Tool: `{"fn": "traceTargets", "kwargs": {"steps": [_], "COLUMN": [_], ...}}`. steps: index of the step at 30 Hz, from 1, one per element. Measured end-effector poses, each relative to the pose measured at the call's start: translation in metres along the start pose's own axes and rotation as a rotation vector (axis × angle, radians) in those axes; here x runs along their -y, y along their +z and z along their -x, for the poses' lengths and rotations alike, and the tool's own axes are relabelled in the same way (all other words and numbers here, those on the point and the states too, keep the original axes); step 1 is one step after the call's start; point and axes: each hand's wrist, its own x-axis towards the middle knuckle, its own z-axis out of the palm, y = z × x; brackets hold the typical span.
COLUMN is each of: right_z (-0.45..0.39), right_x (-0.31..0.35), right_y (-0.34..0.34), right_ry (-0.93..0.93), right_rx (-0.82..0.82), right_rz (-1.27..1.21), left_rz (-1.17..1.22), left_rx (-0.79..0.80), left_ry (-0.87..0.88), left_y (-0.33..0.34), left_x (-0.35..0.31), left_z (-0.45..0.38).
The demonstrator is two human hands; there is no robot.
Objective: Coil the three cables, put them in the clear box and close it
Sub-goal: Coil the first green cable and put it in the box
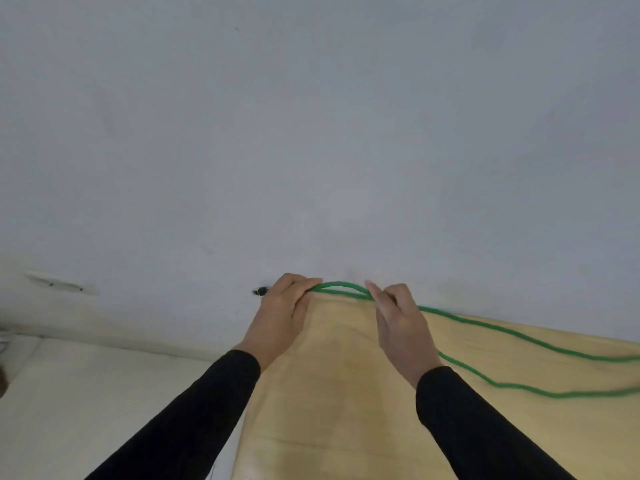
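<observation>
Person is wearing long black sleeves (194, 417) on both arms, snug w/ plain cuffs ending at wrists; hands showing bare, no rings/watch.

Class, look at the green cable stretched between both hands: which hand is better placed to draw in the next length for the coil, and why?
Probably the right hand. The loose green cable trails away over the wooden table on its side, while the left hand grips the folded strands near the dark plug.

The desk (346, 393) is light yellow wood. A green cable (519, 336) lies on it in two long lines, running off to the right.
</observation>
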Motion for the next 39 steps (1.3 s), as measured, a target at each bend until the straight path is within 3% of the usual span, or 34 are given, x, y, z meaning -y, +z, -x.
{"fn": "traceTargets", "kwargs": {"steps": [4, 7, 11, 14, 16, 19, 23, 26, 30, 35, 39], "right_z": [-0.018, -0.024, 0.002, 0.036, 0.055, 0.080, 0.097, 0.095, 0.076, 0.048, 0.040], "right_x": [-0.004, -0.013, -0.038, -0.064, -0.074, -0.074, -0.058, -0.049, -0.049, -0.049, -0.047], "right_y": [-0.064, -0.109, -0.153, -0.175, -0.184, -0.200, -0.233, -0.271, -0.333, -0.397, -0.407], "right_ry": [-0.102, -0.164, -0.122, -0.060, -0.044, -0.141, -0.310, -0.378, -0.372, -0.222, -0.274], "right_rx": [-0.187, -0.275, -0.213, -0.178, -0.105, 0.032, 0.064, 0.010, -0.009, 0.118, 0.042], "right_rz": [-0.093, -0.141, -0.361, -0.394, -0.371, -0.289, -0.231, -0.186, -0.212, -0.395, -0.663], "left_rz": [0.236, 0.610, 1.232, 1.618, 1.743, 1.696, 1.211, 0.764, 0.512, 0.655, 1.004], "left_rx": [0.074, 0.015, -0.104, -0.152, -0.187, -0.248, -0.363, -0.213, 0.094, 0.331, 0.397], "left_ry": [-0.068, -0.193, -0.278, -0.213, -0.137, -0.060, -0.046, 0.056, 0.187, 0.211, 0.137], "left_y": [0.004, 0.016, 0.018, 0.015, 0.018, 0.027, 0.049, 0.070, 0.083, 0.082, 0.068], "left_x": [-0.075, -0.137, -0.219, -0.272, -0.303, -0.334, -0.340, -0.341, -0.353, -0.376, -0.399], "left_z": [-0.004, -0.003, -0.008, -0.011, -0.012, -0.015, -0.017, -0.005, 0.021, 0.039, 0.036]}}
